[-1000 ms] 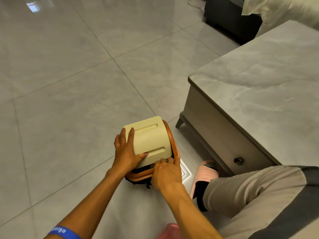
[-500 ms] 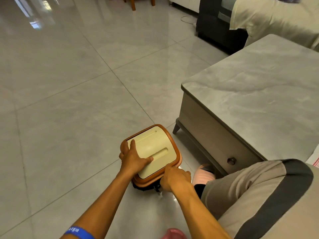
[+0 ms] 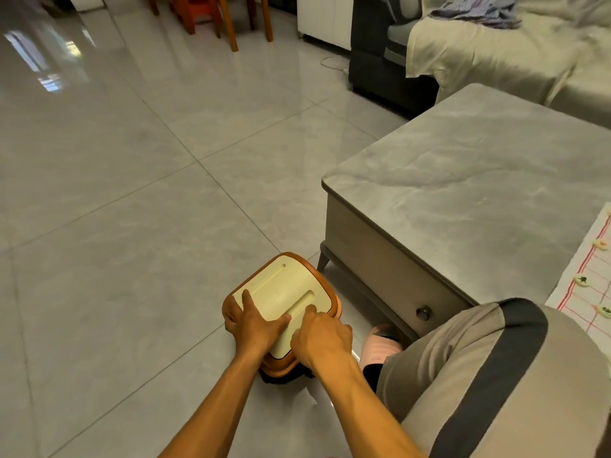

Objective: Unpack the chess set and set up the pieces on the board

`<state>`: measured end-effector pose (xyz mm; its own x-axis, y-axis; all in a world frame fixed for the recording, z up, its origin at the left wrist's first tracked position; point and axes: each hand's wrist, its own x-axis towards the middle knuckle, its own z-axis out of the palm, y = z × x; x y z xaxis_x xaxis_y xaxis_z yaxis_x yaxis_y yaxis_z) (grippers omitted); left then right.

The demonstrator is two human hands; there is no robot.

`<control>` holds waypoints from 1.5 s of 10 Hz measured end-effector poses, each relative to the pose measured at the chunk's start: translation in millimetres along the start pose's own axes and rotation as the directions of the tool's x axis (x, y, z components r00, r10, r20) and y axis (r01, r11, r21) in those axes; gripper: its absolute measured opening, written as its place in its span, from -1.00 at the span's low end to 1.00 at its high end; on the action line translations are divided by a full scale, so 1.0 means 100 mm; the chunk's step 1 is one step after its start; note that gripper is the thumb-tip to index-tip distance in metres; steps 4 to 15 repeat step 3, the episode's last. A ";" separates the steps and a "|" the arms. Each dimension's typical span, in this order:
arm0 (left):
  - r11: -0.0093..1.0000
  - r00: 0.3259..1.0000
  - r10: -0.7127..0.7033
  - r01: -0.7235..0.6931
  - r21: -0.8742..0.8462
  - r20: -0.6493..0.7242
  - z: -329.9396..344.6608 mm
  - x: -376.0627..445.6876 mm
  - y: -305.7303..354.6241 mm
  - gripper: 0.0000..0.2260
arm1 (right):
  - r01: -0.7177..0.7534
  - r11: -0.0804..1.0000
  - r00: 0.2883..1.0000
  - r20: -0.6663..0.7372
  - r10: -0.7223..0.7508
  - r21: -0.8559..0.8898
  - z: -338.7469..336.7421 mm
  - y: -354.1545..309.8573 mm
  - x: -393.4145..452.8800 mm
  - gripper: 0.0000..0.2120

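Note:
An orange box (image 3: pixel 327 292) with a cream lid (image 3: pixel 281 292) stands on the tiled floor beside the table leg. My left hand (image 3: pixel 254 322) lies flat on the lid's near left corner, fingers spread and straight. Resting on the lid's near right part is my right hand (image 3: pixel 322 335), its fingers bent down against the cream surface. A white chess cloth with red lines (image 3: pixel 585 276) lies at the table's right edge, and round cream pieces (image 3: pixel 582 281) sit on it.
A grey marble-topped table (image 3: pixel 479 193) with a drawer knob (image 3: pixel 423 313) stands to the right. My knee in grey shorts (image 3: pixel 479 375) and a pink slipper (image 3: pixel 380 345) are close to the box. A sofa (image 3: pixel 496 51) and wooden chair legs (image 3: pixel 228 21) are farther back.
The cream lid, raised and tilted a second ago, now sits flat in the orange box. My right hand moved from the box's front edge onto the lid.

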<state>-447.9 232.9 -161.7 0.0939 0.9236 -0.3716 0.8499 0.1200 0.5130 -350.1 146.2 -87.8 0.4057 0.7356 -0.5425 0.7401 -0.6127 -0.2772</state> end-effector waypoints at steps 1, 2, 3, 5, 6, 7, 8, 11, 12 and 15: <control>0.985 0.999 0.012 -0.005 -0.170 0.035 -0.12 -0.06 0.10 0.07 | 0.111 0.983 0.990 -0.098 -0.097 0.144 -0.36 -0.06 -0.21 -0.60; 0.987 0.998 0.050 -0.056 -0.148 -0.048 -0.27 -0.17 0.22 0.05 | 0.291 0.920 0.950 -0.189 -0.247 0.262 -0.69 -0.04 -0.48 -0.62; 0.898 0.940 0.315 -0.340 -0.279 -0.132 -0.41 -0.33 0.36 0.02 | 0.520 0.750 0.842 -0.393 -0.369 0.408 -1.11 0.24 -1.01 -0.71; 0.898 0.940 0.315 -0.340 -0.279 -0.132 -0.41 -0.33 0.36 0.02 | 0.520 0.750 0.842 -0.393 -0.369 0.408 -1.11 0.24 -1.01 -0.71; 0.898 0.940 0.315 -0.340 -0.279 -0.132 -0.41 -0.33 0.36 0.02 | 0.520 0.750 0.842 -0.393 -0.369 0.408 -1.11 0.24 -1.01 -0.71; 0.898 0.940 0.315 -0.340 -0.279 -0.132 -0.41 -0.33 0.36 0.02 | 0.520 0.750 0.842 -0.393 -0.369 0.408 -1.11 0.24 -1.01 -0.71; 0.898 0.940 0.315 -0.340 -0.279 -0.132 -0.41 -0.33 0.36 0.02 | 0.520 0.750 0.842 -0.393 -0.369 0.408 -1.11 0.24 -1.01 -0.71; 0.898 0.940 0.315 -0.340 -0.279 -0.132 -0.41 -0.33 0.36 0.02 | 0.520 0.750 0.842 -0.393 -0.369 0.408 -1.11 0.24 -1.01 -0.71; 0.898 0.940 0.315 -0.340 -0.279 -0.132 -0.41 -0.33 0.36 0.02 | 0.520 0.750 0.842 -0.393 -0.369 0.408 -1.11 0.24 -1.01 -0.71; 0.898 0.940 0.315 -0.340 -0.279 -0.132 -0.41 -0.33 0.36 0.02 | 0.520 0.750 0.842 -0.393 -0.369 0.408 -1.11 0.24 -1.01 -0.71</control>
